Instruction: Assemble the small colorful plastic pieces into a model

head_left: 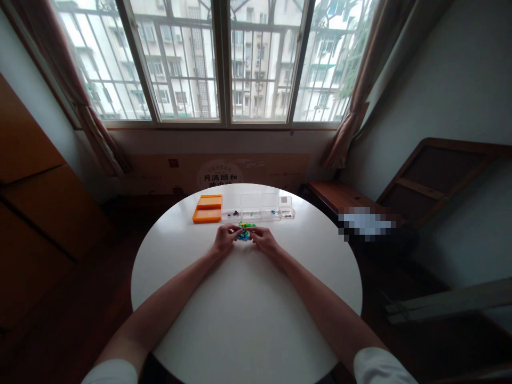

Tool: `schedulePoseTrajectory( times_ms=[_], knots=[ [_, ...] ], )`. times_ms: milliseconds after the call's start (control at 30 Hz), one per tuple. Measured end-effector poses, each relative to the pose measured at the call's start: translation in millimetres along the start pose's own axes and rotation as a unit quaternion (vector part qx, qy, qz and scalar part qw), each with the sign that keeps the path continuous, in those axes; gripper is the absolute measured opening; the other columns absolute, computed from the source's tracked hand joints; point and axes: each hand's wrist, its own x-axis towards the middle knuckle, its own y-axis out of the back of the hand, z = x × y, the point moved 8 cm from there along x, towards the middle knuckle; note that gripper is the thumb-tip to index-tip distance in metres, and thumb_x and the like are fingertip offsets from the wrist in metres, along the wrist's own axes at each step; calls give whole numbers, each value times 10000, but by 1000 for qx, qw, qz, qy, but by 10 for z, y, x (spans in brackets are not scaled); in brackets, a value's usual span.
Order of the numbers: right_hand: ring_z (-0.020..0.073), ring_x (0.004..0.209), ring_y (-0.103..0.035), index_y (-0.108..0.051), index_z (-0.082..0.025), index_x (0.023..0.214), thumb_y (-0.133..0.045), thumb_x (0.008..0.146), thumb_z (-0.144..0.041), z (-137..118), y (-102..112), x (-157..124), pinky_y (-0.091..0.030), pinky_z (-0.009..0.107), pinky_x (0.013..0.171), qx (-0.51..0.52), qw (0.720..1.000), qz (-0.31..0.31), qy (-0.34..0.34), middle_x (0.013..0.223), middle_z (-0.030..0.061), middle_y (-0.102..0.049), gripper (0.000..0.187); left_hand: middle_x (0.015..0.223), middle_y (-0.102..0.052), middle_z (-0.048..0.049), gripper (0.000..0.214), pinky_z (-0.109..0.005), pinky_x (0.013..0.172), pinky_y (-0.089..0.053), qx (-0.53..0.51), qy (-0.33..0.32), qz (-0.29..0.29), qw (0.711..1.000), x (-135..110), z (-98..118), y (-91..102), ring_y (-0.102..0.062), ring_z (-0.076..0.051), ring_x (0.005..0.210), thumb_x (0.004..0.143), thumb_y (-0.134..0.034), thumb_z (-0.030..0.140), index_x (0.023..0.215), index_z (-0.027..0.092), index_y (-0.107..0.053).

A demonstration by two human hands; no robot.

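My left hand [226, 237] and my right hand [263, 239] meet over the far middle of a round white table [248, 309]. Between their fingertips sits a small cluster of green and blue plastic pieces [245, 231]. Both hands have their fingers curled and pinched onto this cluster. The pieces are too small to tell apart. Just beyond the hands lies a row of clear plastic compartments [259, 207] with a few small dark bits inside, and an orange tray [207, 208] sits at its left end.
A large barred window [224, 58] fills the wall beyond the table, with curtains at both sides. Brown cardboard [36, 213] leans at the left. A dark wooden bench and frame [420, 181] stand at the right.
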Motion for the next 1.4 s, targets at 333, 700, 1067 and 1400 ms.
schedulePoseTrajectory(
  times_ms=[333,700,1067,1400],
  knots=[
    [94,509,-509,-676,-154,965,-529,712,-252,13,8,3,-428,211,482,11,1000,0,2,608,18,-622,308,637,-629,-50,323,-188,376,-423,-13,19,-6,1000,-9,13,-24,-535,-90,436,665,-650,416,725,98,-649],
    [88,484,-506,-672,-119,917,-585,688,-262,-18,12,-20,-405,203,455,49,998,7,-40,628,31,-639,284,584,-613,-31,311,-187,376,-408,-7,20,-11,1000,-17,14,-40,-534,-95,435,645,-663,412,695,106,-635],
    [61,469,-530,-604,-83,903,-352,854,-276,94,-5,-146,-408,140,380,418,866,0,-274,1012,144,-648,321,609,-636,-48,335,-201,405,-417,14,20,18,1000,-22,20,14,-558,-113,454,665,-637,439,720,110,-653],
    [26,386,-412,-627,-100,856,-567,749,-271,6,-17,-153,-306,134,325,364,901,-1,-237,825,99,-683,210,629,-645,-56,321,-206,406,-416,20,25,20,999,-17,-5,21,-563,-117,458,664,-645,424,720,108,-652]
  ],
)
